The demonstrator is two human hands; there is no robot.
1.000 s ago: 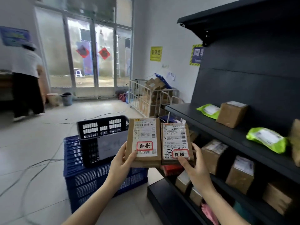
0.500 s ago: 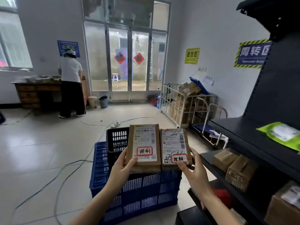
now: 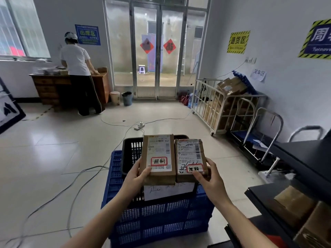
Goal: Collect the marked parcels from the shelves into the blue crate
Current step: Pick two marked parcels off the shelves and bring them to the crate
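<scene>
The left hand [image 3: 136, 176] gripped the near lower corner of the left parcel [image 3: 158, 153], its thumb [image 3: 146, 171] on the label face and its fingers curled out of sight beneath. The right hand [image 3: 211, 178] pinched the right parcel [image 3: 189, 156] the same way at its near right corner. Each hand was closed firmly on its own box.

In the head view, the only one, the two parcels were held side by side, edges touching or very nearly so, above the black crate [image 3: 129, 153] that sat nested in the blue crate [image 3: 161, 213] on the floor. The shelves [image 3: 295, 158] stood to the right, apart from the hands.

Each parcel was a flat, taped brown carton. They looked stiff and were probably light, since a hold at one corner carried each fairly level. The cardboard looked dry and easy to grip, though the glossy label under the thumbs may have been slicker. A hold nearer the middle of a long edge would likely be steadier for lowering.

Both boxes ran with their long axis away from the person, toward the glass doors [image 3: 157, 51]. The label faces were up and tilted toward the camera, with the print upright to the wearer. A red-framed sticker [image 3: 159, 161] sat at the near end of the left parcel, and the right one bore its own.
</scene>
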